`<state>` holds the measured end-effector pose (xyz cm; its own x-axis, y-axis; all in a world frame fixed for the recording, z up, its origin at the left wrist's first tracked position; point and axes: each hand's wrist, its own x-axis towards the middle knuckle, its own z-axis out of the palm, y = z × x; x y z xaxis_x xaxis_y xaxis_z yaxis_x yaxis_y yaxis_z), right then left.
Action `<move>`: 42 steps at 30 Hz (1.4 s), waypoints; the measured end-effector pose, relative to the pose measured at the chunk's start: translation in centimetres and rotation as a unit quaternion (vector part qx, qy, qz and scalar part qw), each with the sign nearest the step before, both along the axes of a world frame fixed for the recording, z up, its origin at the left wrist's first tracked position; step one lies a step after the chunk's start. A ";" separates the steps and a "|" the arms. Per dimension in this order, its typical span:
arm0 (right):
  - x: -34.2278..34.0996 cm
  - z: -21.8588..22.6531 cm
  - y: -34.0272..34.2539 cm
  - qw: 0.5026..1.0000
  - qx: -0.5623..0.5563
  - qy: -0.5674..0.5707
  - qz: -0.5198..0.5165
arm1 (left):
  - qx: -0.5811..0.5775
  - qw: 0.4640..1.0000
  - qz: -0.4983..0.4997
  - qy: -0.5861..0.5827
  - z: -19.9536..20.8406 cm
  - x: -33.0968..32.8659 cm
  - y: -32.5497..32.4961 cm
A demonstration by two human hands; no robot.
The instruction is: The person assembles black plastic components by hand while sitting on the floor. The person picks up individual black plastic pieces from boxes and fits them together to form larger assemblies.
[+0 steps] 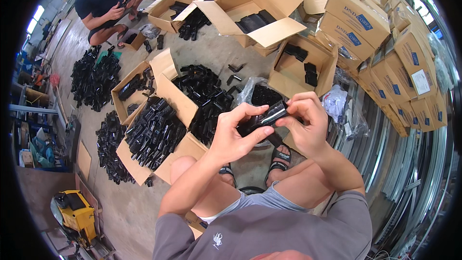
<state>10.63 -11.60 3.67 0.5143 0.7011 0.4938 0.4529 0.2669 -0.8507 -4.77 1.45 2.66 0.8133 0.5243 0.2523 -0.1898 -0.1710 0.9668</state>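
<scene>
Between my hands is a glossy black part [276,113], short and tube-like, with a bright reflection along its side. My left hand [235,134] grips its left end between thumb and fingers. At the other end, the fingertips of my right hand [306,119] pinch it; anything small between them is hidden. Just behind the part sits a clear plastic bag [247,90] holding many small black pieces [264,95]. A large heap of similar black parts [204,91] lies on the floor to the left of it.
More black parts fill an open carton [156,132] and lie in heaps [96,74] at left. Open cartons [257,9] stand ahead, stacked closed boxes [356,19] at right beside long metal profiles [385,163]. Another person [108,7] squats at far left, holding a black part. A yellow machine [77,216] stands lower left.
</scene>
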 end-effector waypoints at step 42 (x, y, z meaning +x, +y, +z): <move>-3.7 -49.0 6.3 0.768 -0.613 -0.121 0.144 | -0.360 0.929 0.030 -0.086 -1.9 1.2 1.3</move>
